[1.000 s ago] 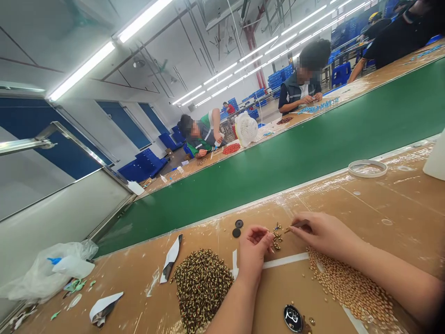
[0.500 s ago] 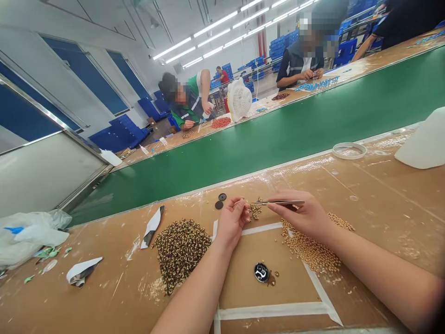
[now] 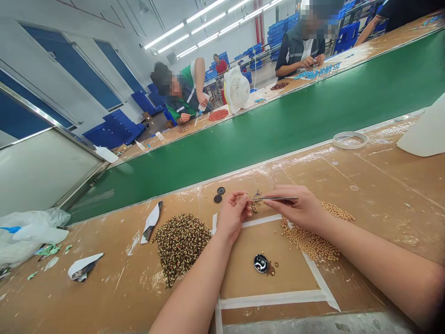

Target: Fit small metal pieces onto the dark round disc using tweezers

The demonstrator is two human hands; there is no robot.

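My right hand point(image 3: 301, 206) grips metal tweezers point(image 3: 278, 198), which point left toward the fingers of my left hand point(image 3: 236, 211). The left thumb and forefinger are pinched together at the tweezer tips; whatever lies between them is too small to name. Just behind the tips lie a few small gold-and-dark pieces point(image 3: 255, 207). A big heap of similar pieces point(image 3: 181, 246) sits left of my left forearm. Under my right hand and wrist spreads a pile of tan beads point(image 3: 313, 241). Between my forearms, a small round dish of glossy black liquid point(image 3: 261, 263) rests on the board.
White tape strips point(image 3: 274, 299) frame a patch of brown table. Two black discs point(image 3: 218, 198) lie behind my left hand. A green belt point(image 3: 222, 144) crosses beyond, with co-workers and a white fan point(image 3: 237, 90) on its far side. A white tape ring point(image 3: 350, 140) lies at right.
The tweezers have shifted slightly left, their tips now meeting my left fingertips. My right hand moved slightly with them. The whole view has shifted a little.
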